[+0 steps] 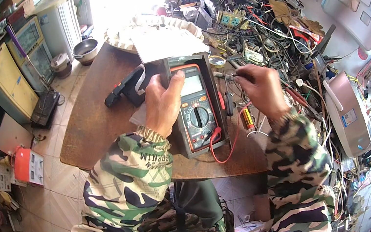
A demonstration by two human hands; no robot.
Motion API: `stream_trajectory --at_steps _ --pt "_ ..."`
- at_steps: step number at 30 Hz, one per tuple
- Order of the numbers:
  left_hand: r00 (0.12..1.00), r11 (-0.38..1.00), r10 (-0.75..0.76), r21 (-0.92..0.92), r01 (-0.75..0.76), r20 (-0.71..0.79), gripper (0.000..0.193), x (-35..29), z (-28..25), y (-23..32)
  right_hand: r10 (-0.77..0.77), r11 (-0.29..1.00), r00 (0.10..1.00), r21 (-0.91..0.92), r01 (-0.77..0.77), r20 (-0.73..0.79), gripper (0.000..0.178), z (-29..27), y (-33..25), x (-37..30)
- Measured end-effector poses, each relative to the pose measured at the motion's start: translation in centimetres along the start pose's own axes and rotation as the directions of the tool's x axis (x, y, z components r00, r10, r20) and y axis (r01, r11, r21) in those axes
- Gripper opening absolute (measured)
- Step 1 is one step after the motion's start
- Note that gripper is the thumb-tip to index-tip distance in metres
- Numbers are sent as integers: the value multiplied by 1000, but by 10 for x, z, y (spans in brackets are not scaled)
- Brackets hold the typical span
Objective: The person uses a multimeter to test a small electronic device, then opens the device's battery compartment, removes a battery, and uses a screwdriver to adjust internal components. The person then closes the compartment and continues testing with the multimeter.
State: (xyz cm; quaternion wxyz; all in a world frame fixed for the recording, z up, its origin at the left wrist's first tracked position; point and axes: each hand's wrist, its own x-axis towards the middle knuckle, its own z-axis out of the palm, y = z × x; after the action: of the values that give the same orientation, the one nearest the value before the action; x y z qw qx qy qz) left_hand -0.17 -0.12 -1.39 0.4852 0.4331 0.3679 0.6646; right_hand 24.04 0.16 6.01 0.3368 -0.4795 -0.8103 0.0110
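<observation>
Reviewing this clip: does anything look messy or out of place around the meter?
Yes. Right of the multimeter, a tangled heap of cables and parts sprawls in disorder, its loops crossing one another, unlike the largely bare tabletop on the left.

Left hand (162, 104) clasping multimeter (193, 102) in dark frame (208, 74); right hand (263, 88) curled nearby.

On the multimeter (195, 107) we find small markings ringing the dial (197, 118), too tiny to read. Just left of the multimeter's lower end, dark capital letters cross a camouflage sleeve (126, 186); well right of the multimeter, we see a blue-and-white label (349, 118) on a pinkish casing (347, 139).
</observation>
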Motion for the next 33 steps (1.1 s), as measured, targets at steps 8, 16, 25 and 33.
stream_trajectory --at_steps 8,16,25,33 --pt "997 995 81 60 -81 7 44 5 9 -11 -3 971 938 225 -80 347 16 -32 -89 -64" --pt "997 997 75 15 -75 -22 41 3 10 -8 -143 988 967 95 125 209 15 -7 -89 -52" --pt "999 993 42 110 -39 -27 42 1 11 -4 -48 998 963 -26 57 264 16 -15 -85 -60" --pt "998 983 54 176 -45 -43 42 4 8 -9 316 763 921 515 -390 228 25 -45 -97 -52"
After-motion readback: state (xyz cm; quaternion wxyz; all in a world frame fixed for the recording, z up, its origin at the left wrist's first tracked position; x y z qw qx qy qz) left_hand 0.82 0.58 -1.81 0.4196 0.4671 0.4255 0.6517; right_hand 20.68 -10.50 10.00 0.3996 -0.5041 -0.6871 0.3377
